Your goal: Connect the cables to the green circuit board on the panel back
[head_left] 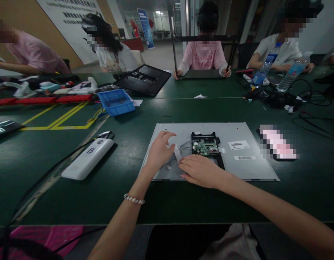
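A grey metal panel (237, 130) lies flat on the green table in front of me. A green circuit board (205, 147) sits in a black frame at its middle. My left hand (159, 151) rests on the panel's left part, its fingers curled and pinching a white flat ribbon cable (177, 153). My right hand (201, 171) lies flat on the panel just right of the cable, fingers together and pressing down near the board's lower left corner. Thin wires run from the cable area toward the board.
A white handheld device (87, 159) with a black cord lies to the left. A blue bin (116, 102), red strips and tools sit at the far left. Several people work across the table with black frames (145, 80), water bottles (264, 70) and tangled cables (288, 97).
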Demonstrator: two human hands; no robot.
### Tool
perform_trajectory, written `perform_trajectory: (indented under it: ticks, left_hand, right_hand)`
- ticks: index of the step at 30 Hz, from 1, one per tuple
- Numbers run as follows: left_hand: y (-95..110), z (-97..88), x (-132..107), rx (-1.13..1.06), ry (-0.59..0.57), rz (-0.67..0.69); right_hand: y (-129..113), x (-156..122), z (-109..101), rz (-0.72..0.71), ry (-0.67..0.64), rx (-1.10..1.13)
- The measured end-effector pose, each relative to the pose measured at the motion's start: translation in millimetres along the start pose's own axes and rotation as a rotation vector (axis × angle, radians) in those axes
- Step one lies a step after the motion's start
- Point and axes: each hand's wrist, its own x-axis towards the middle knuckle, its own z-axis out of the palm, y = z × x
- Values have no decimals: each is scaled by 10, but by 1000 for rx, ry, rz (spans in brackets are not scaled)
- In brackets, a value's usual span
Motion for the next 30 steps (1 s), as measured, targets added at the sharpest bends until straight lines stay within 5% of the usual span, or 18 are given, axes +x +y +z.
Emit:
perform_trajectory:
  ticks: [7,20,30]
  left_hand:
    - [89,-59,19,47,-272,279]
    - [-105,-94,-9,-66,-437,110]
    - [-180,-45,-13,-153,-415,12]
  right_hand:
    - [-1,-36,85,23,7,3]
    - [-164,-59,57,96,-33,48]
    - [-238,-85,88,98,-46,-5]
